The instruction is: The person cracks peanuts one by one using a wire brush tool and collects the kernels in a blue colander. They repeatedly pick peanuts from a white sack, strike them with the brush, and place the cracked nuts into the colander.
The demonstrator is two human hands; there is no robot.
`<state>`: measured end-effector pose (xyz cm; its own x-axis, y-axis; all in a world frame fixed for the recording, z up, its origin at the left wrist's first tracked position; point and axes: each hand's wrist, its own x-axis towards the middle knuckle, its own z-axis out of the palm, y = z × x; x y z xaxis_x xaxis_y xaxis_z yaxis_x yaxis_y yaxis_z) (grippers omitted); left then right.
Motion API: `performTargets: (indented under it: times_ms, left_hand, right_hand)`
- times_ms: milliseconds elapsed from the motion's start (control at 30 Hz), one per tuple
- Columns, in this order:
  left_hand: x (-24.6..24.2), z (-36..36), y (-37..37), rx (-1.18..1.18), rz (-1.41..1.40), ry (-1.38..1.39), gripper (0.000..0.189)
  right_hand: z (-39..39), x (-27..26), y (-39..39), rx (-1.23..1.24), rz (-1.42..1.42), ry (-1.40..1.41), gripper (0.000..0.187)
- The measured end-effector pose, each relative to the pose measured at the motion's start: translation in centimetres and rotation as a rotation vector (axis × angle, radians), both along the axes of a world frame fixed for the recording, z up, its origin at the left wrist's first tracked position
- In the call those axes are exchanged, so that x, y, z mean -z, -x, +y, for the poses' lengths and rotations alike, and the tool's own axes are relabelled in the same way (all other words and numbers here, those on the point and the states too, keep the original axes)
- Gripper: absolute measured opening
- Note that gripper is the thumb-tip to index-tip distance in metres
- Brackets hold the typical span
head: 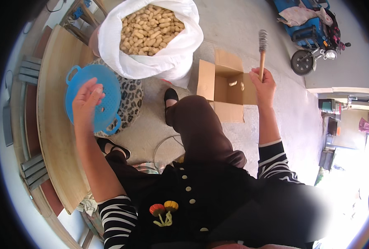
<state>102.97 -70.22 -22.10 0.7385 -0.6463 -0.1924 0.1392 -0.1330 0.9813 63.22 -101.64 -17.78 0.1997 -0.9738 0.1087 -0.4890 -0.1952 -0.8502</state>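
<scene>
My left hand (86, 98) is over a blue plastic colander (114, 93), fingers loosely bent and apart; I see nothing in it, though it is slightly blurred. A small brown piece, perhaps a peanut kernel (102, 109), shows against the colander. Out to the right, my right hand (265, 85) grips the wooden handle of a tool with a coiled metal wire head (263, 42), which points away from me. Ahead stands a white woven sack (175, 60) with its rim rolled down, full of unshelled peanuts (151, 29). Between sack and right hand is an open cardboard box (206, 81) holding a few pale peanut shells (232, 83).
The colander rests on a round leopard-print seat (131, 96). To the left runs a light wooden tabletop (55, 124) beside slatted grey metal pieces (33, 172). A blue motor vehicle (312, 34) is parked at the far right on the concrete floor (293, 115).
</scene>
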Motion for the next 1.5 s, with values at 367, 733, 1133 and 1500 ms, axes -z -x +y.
performTargets:
  times_ms: [367,733,1133,1500]
  left_hand:
    - [1.5,-2.8,-0.2,-0.119,0.002,0.060,0.032]
    - [0.1,-0.9,-0.9,-0.204,0.017,0.073,0.033]
    - [0.4,0.0,-0.8,-0.227,0.014,0.182,0.031]
    - [-0.4,-0.2,1.1,-0.229,-0.090,0.342,0.023]
  right_hand:
    - [3.4,-5.2,-22.3,-0.621,0.159,0.255,0.035]
    - [4.3,-0.4,-33.9,-0.730,0.748,0.339,0.026]
    - [4.5,-1.6,-33.3,-0.575,0.139,0.252,0.033]
    - [18.1,0.9,-34.2,-0.869,-0.676,-0.700,0.034]
